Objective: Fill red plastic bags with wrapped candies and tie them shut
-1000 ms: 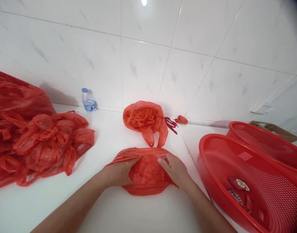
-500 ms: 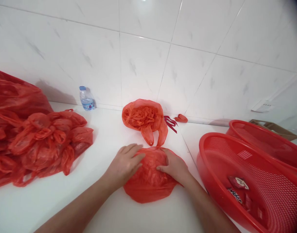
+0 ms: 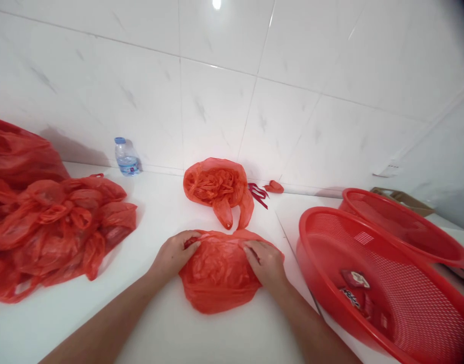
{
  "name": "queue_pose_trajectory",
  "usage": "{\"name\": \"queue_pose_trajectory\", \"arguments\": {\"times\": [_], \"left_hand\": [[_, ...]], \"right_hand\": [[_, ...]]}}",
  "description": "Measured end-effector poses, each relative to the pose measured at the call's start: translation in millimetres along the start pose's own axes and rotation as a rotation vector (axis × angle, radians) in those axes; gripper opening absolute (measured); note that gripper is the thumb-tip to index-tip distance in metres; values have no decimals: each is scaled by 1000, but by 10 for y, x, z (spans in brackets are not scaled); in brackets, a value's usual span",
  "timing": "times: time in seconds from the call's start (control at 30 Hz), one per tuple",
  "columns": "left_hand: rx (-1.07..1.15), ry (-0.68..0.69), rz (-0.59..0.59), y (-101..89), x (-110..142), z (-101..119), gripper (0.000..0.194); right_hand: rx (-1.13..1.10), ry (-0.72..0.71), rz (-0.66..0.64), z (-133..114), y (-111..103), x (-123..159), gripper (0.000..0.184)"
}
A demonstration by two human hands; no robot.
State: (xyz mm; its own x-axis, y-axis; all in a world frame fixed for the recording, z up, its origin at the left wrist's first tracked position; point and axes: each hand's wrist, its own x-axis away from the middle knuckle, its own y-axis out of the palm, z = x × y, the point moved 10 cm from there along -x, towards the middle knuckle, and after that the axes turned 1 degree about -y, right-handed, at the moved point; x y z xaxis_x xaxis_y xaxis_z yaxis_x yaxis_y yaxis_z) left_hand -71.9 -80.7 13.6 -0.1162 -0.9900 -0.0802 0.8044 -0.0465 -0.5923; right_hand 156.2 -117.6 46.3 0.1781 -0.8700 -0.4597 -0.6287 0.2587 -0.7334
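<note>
A red plastic bag (image 3: 222,273) lies on the white table in front of me, bulging in the middle with crumpled red plastic showing through. My left hand (image 3: 177,253) pinches its upper left edge between thumb and fingers. On the upper right edge, my right hand (image 3: 265,260) is closed on the film in the same way. Just behind sits a second red bag (image 3: 216,184), its mouth open and full of crumpled red plastic bags, with two handle loops hanging toward me.
Knotted red bags (image 3: 60,227) are heaped at the left. A water bottle (image 3: 127,157) stands by the tiled wall. Dark red strips (image 3: 258,194) and a small red scrap (image 3: 274,187) lie behind. Two red baskets (image 3: 305,237) stand at right, the nearer holding several small packets (image 3: 355,279).
Both hands have gone from lying over the bag to gripping its upper edge, left and right. The view has shifted slightly to the right.
</note>
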Motion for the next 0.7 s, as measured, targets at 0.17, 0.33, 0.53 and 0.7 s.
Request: {"name": "queue_pose_trajectory", "arguments": {"times": [0.17,0.33,0.53,0.7], "left_hand": [[32,-31,-13,-4,-19,-58,33],[44,-78,-17,-5,-41,-148,36],[41,-125,20,-23,-48,-245,34],[24,-140,50,-44,-51,-270,33]], "right_hand": [[-33,-264,178,-552,-325,164,27],[232,-243,401,-698,-903,503,33],[644,131,666,-311,-1832,1219,39],[786,119,271,36,-1564,1614,30]]}}
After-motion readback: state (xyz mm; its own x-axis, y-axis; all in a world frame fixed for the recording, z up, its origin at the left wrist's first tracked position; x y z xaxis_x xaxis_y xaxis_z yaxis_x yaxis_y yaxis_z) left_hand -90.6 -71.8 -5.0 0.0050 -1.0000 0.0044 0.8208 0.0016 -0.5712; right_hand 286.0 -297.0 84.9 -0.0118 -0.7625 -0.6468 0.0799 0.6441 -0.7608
